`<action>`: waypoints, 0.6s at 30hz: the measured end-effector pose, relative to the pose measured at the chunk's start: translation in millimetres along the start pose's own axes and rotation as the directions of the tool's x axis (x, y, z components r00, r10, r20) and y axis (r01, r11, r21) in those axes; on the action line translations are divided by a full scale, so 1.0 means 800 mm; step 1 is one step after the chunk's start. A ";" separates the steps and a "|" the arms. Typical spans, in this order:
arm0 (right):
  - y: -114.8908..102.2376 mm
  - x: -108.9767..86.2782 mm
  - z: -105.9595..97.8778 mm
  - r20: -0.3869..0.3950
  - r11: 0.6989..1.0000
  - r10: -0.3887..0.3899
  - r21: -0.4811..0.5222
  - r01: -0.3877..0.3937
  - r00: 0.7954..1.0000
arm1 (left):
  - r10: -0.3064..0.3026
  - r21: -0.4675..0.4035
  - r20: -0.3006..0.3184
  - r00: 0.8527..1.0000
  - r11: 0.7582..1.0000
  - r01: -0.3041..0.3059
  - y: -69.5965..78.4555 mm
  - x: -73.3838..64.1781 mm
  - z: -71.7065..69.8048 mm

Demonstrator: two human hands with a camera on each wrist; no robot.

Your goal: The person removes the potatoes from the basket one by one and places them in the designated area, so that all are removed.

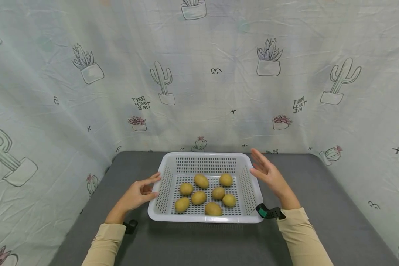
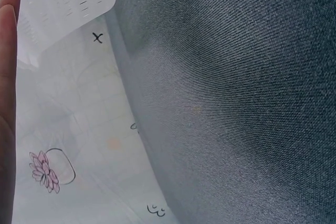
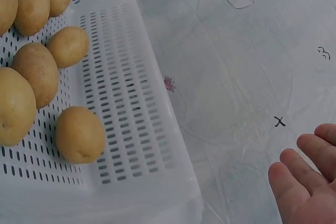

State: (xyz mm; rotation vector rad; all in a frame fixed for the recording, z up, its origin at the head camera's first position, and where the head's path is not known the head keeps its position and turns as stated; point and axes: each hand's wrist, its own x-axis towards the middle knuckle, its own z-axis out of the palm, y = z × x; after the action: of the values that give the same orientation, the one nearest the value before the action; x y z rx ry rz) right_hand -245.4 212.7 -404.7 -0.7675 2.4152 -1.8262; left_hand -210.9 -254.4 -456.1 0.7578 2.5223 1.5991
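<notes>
A white perforated plastic basket [image 1: 204, 218] sits on the dark table, with several yellow-brown potatoes [image 1: 213, 209] spread over its floor. My left hand [image 1: 136, 194] is at the basket's left side, its fingertips and thumb right at the rim, the fingers loosely bent. One of its fingers [image 2: 7, 82] shows straight along the edge of the left wrist view, the basket's wall beyond it. On the other side, my right hand [image 1: 269, 176] is held up beside the right rim, fingers extended and thumb apart, holding nothing. The right wrist view shows its spread fingertips [image 3: 304, 169] apart from the basket.
The dark grey table [image 1: 206, 245] extends around the basket on both sides and in front. Behind and beside it hangs a pale curtain [image 1: 199, 85] printed with cacti and potted plants. Each wrist wears a black strap [image 1: 270, 212].
</notes>
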 end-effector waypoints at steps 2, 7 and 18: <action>0.002 0.002 0.002 0.009 1.000 0.001 0.002 -0.001 1.000 | 0.008 -0.001 0.001 1.000 1.000 -0.008 -0.002 0.000 0.000; 0.007 0.008 0.007 0.021 1.000 -0.009 0.009 0.009 1.000 | -0.005 -0.016 0.000 1.000 1.000 0.005 -0.003 0.000 0.001; 0.006 0.023 0.020 0.065 1.000 -0.005 0.005 0.005 0.998 | -0.017 -0.028 -0.003 1.000 0.999 0.017 -0.002 0.001 0.000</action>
State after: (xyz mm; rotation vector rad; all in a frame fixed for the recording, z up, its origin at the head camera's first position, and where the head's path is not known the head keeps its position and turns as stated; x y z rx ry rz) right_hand -258.7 192.4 -408.9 -0.8198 2.3698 -1.7791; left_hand -212.7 -254.8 -457.4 0.7293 2.4962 1.6279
